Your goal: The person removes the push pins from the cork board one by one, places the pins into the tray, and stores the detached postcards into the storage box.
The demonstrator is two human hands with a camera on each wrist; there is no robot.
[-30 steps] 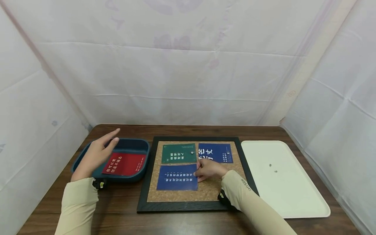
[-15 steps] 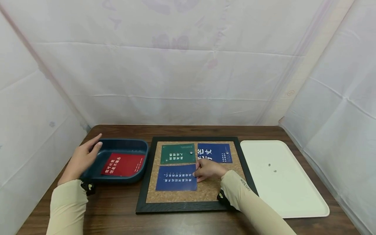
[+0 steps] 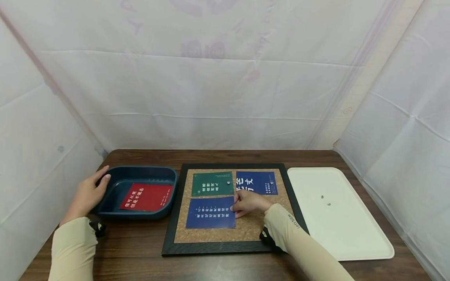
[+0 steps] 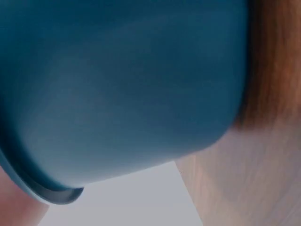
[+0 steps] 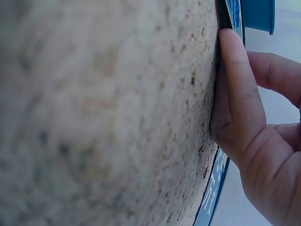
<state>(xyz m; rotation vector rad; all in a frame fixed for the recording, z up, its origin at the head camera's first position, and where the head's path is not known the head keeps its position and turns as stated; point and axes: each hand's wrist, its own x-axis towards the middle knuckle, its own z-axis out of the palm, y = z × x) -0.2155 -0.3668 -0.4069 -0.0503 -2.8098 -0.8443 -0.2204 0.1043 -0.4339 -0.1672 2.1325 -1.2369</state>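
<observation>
On the cork board [image 3: 200, 235], my right hand [image 3: 251, 201] pinches the right edge of the lower blue card [image 3: 209, 212], which lies flat with white writing. In the right wrist view, the fingers [image 5: 244, 89] rest against the cork, and what is under the fingertips is hidden. A green card [image 3: 212, 184] and a second blue card [image 3: 258, 182] lie above it, with small pins on them. My left hand [image 3: 86, 195] is at the left rim of the dark blue tray [image 3: 140, 171], fingers extended; a red card [image 3: 145, 197] lies inside.
A white tray [image 3: 351, 226] stands right of the board, bearing two small pins [image 3: 325, 200]. The board's black frame [image 3: 211, 248] borders the cork. White sheeting [image 3: 218, 89] encloses the wooden table [image 3: 133, 249] at the back and sides.
My left hand has moved left and lower, from above the blue tray to its left rim. The right hand and the cards on the board have stayed in place.
</observation>
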